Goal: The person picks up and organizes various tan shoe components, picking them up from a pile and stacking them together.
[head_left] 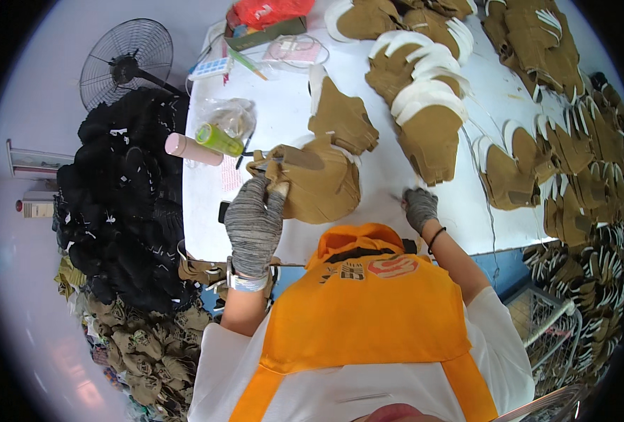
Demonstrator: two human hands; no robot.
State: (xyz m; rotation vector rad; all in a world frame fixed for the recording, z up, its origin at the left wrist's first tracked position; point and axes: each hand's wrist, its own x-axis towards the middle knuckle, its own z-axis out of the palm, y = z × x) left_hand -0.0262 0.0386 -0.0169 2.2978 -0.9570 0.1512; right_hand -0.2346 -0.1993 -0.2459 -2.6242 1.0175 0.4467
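Observation:
My left hand (254,224), in a grey knitted glove, grips the left edge of a brown cloth cap (319,184) that lies partly raised over the table. The thumb presses on the cloth near a folded tab. My right hand (421,209), also in a grey glove, rests low at the table's near side with its fingers curled; whatever small dark thing they may hold is too small to make out. Just beyond the held cap lies another brown cloth piece (343,118) with a white strip. To its right runs an overlapping row of brown caps (430,141) with white curved edges.
The white table (368,200) carries more brown cloth piles (537,42) at the right. At its left are a pink bottle (193,149), a green-capped bottle (219,139), a plastic bag (229,116) and a box (268,34). Black cloth heaps (132,197) and a fan (125,67) stand left.

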